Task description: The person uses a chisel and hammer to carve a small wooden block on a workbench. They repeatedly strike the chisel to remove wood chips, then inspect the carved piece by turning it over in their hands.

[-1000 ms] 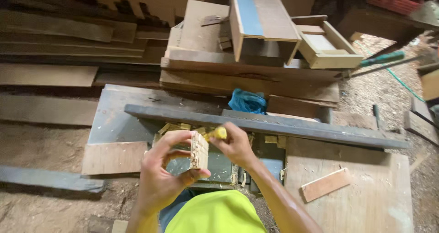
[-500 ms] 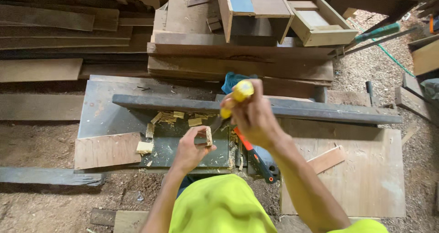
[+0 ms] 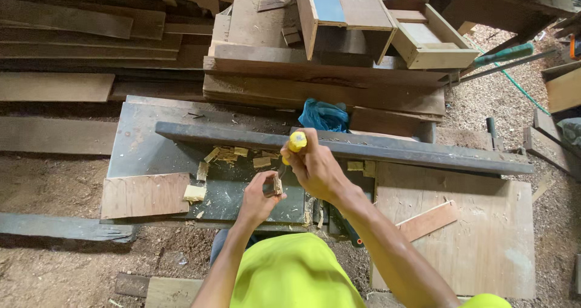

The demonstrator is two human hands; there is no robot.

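Your right hand [image 3: 315, 166] grips a yellow-handled tool [image 3: 296, 142], probably a chisel, against the small wood block [image 3: 276, 184] your left hand [image 3: 257, 199] holds.

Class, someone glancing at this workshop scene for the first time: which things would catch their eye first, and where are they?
At the centre, the right hand grips a yellow-handled tool just above a small wood block held in the left hand, over a grey metal bench strewn with wood chips. Behind them a bright blue bag sits against stacked planks. The person's neon yellow-green shirt fills the bottom edge.
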